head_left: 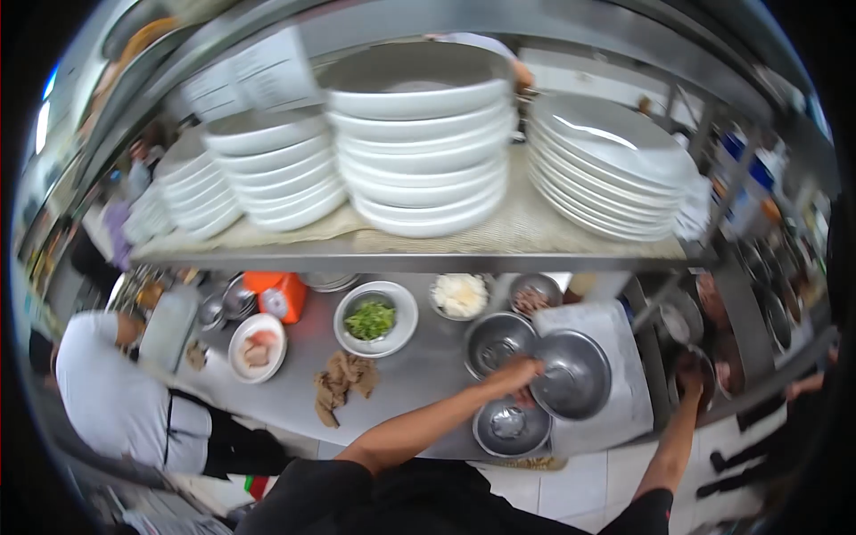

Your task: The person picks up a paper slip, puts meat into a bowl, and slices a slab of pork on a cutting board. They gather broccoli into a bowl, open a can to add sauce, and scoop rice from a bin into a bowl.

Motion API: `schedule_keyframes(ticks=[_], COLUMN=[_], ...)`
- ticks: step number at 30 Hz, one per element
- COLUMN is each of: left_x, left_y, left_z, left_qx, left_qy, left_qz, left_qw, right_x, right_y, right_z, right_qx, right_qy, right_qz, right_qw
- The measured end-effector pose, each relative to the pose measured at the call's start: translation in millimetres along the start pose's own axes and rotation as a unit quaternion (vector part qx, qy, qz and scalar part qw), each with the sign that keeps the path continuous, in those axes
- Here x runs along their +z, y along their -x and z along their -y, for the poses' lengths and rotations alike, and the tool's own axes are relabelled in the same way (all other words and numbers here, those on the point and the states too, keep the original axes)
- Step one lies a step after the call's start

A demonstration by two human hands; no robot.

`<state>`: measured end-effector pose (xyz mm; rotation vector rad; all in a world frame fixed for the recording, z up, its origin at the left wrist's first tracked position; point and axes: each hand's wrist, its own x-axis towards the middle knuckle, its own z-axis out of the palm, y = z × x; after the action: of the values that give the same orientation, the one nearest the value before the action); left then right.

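My left hand (517, 376) is closed on the rim of a metal mixing bowl (575, 379), held tilted over the right part of the steel counter. Close by are another metal bowl (499, 343) behind my hand and a smaller metal bowl (510, 428) with something pale in it. On the right, my right hand (690, 379) reaches down into a round metal container (707, 392) in a recessed bay. Its fingers are dark and blurred, and what they touch is hidden. Pinkish meat (727, 374) lies in the bay beside it.
A shelf (428, 242) with stacked white bowls (419, 169) and plates (606, 169) spans above the counter. Chopped greens (370, 319), a brown cloth (343, 383), an orange scale (278, 296) and a white bowl (237, 366) are leftward. A person in white (116, 383) stands left.
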<state>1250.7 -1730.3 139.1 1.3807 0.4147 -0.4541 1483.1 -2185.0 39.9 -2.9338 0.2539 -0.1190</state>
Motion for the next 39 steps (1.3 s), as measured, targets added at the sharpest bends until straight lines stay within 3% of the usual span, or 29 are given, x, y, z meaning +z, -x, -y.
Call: schedule_keyframes(ticks=[2,4,8,10,12,15,17,21,23,24,25,26,27,28,30,32,34,35,37,38,39], left_x=[8.0,16.3,30.9,38.5,47.0,51.5,54.1,53.6,57.6,58.4,60.1,61.8,62.6,64.3,66.1,67.9,75.5,75.4,79.3,80.6,83.1], left_y=[-11.6,-19.2,-16.9,-26.0,-26.9,-31.1,-33.1,-33.6,-36.5,-50.3,-55.2,-55.2,-53.5,-56.6,-55.5,-58.6,-52.1,-57.3,-66.1,-68.8,-66.7], left_z=[0.3,-0.5,-10.2,-9.6,-11.7,-12.1,-12.8,-18.7,-20.9,-10.3,-9.4,-8.4,-11.5,-4.7,-8.6,-7.9,-15.8,-14.3,-10.0,-8.9,-12.0], left_qx=[-0.023,-0.016,-0.001,0.003,0.011,0.032,0.04,0.024,0.005,0.02,0.004,0.005,-0.022,-0.002,-0.037,-0.044,-0.025,-0.029,-0.029,-0.026,-0.026], left_qy=[0.001,0.007,0.003,-0.002,-0.023,-0.025,-0.026,-0.043,-0.052,-0.054,-0.069,-0.067,-0.064,-0.036,-0.016,0.001,0.008,0.003,0.008,0.014,0.016], left_qz=[0.023,0.04,0.077,0.088,0.081,0.093,0.101,0.092,0.075,0.09,0.107,0.1,0.099,0.078,0.082,0.082,0.084,0.103,0.1,0.094,0.09], left_qw=[0.999,0.999,0.997,0.996,0.996,0.995,0.994,0.994,0.996,0.994,0.992,0.993,0.993,0.996,0.996,0.996,0.996,0.994,0.994,0.995,0.995], right_x=[-9.5,54.5,25.5,26.8,18.4,10.3,-1.4,-34.9,-18.5,29.3,5.7,-35.5,-19.8,-9.8,0.3,17.8,-59.2,-75.8,-94.8,-103.7,-111.0], right_y=[12.4,-46.5,-21.7,-17.4,-13.5,-8.4,0.0,15.8,3.1,-43.2,-10.9,20.8,-6.5,-16.2,-32.9,-58.5,5.3,22.7,47.1,59.5,74.4], right_z=[11.7,-54.2,-15.5,-13.6,-5.3,-2.1,-1.2,20.0,-3.3,-60.3,-26.6,18.8,-8.1,-19.5,-31.7,-56.5,30.6,45.2,68.1,78.0,85.9], right_qx=[-0.002,-0.052,-0.061,-0.068,-0.065,-0.019,0.146,0.247,0.207,0.048,0.108,0.222,0.225,0.231,0.28,0.354,0.343,0.348,0.134,0.135,0.07], right_qy=[0.015,-0.127,-0.092,-0.035,-0.017,0.022,-0.073,-0.126,-0.091,0.023,-0.076,-0.079,-0.117,-0.132,-0.291,-0.558,-0.679,-0.674,-0.804,-0.804,-0.831], right_qz=[-0.015,-0.028,-0.042,-0.108,-0.096,-0.1,-0.132,-0.228,-0.255,-0.352,-0.369,-0.262,-0.196,-0.196,-0.228,-0.28,-0.4,-0.404,-0.325,-0.32,-0.262], right_qw=[1.0,0.99,0.993,0.991,0.993,0.995,0.978,0.933,0.94,0.935,0.92,0.936,0.947,0.944,0.886,0.697,0.512,0.511,0.48,0.482,0.486])
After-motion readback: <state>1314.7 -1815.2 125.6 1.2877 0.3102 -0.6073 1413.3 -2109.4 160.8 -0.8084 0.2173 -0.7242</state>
